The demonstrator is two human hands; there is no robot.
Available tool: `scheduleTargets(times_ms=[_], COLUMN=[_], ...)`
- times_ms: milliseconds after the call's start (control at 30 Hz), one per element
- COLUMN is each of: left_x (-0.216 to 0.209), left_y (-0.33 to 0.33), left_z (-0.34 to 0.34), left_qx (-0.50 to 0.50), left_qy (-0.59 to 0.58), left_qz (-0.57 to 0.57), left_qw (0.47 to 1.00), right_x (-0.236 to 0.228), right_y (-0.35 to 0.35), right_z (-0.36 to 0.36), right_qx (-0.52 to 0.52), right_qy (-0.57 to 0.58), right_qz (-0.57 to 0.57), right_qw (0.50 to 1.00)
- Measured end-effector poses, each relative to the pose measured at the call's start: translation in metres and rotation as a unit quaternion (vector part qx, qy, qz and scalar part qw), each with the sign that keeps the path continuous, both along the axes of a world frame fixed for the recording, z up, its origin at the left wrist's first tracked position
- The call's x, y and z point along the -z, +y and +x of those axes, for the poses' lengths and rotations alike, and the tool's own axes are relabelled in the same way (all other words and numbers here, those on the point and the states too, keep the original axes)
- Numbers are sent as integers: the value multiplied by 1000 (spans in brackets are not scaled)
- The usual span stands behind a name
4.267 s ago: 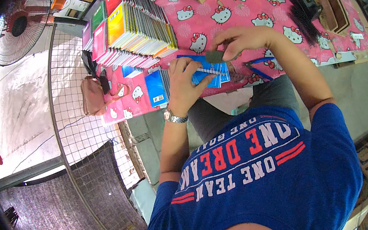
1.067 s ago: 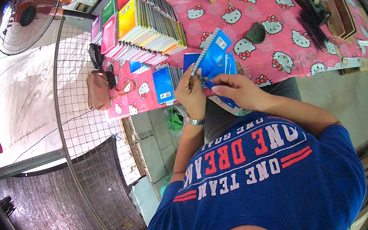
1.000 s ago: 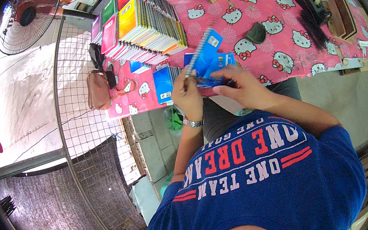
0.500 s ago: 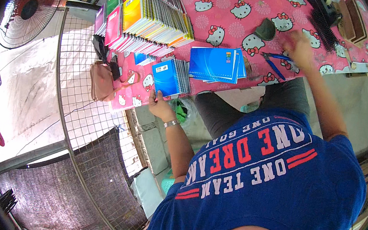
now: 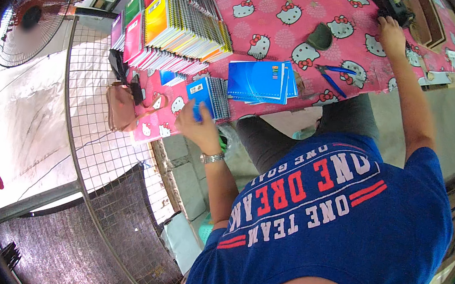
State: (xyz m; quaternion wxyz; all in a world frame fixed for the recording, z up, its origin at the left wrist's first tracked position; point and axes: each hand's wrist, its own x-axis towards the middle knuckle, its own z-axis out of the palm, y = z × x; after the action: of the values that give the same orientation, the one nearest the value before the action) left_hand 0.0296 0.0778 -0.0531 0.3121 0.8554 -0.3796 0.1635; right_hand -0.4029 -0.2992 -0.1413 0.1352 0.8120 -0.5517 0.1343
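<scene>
Left hand (image 5: 200, 129) at blue notebooks (image 5: 199, 93) by the counter's (image 5: 281, 36) near edge; right hand (image 5: 392, 37), well apart, at a black object (image 5: 400, 16); both grips unclear. Pliers (image 5: 336, 70) and a dark block (image 5: 321, 36) lie between.

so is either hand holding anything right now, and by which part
It cannot be told: the left hand is at the near edge of the blue notebooks; the right hand is by a black object, its grip hidden.
</scene>
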Motion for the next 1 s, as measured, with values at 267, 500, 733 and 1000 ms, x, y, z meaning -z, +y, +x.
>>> scheduleTargets(times_ms=[267, 500, 733, 1000], left_x=[-33, -48, -86, -69], left_y=[-54, -32, -81, -105], left_z=[-79, -79, -94, -98], left_qx=[466, 492, 430, 384], left_qy=[-96, -72, -92, -122], left_qz=[160, 199, 178, 104], left_qw=[865, 845, 880, 909], right_x=[-37, -92, -133, -133], right_y=[16, 132, 182, 168], right_z=[31, 104, 153, 161], right_qx=[46, -330, -425, -423], right_qy=[-47, -367, -413, -409], right_qz=[-44, 196, 277, 170], right_qw=[997, 847, 757, 790])
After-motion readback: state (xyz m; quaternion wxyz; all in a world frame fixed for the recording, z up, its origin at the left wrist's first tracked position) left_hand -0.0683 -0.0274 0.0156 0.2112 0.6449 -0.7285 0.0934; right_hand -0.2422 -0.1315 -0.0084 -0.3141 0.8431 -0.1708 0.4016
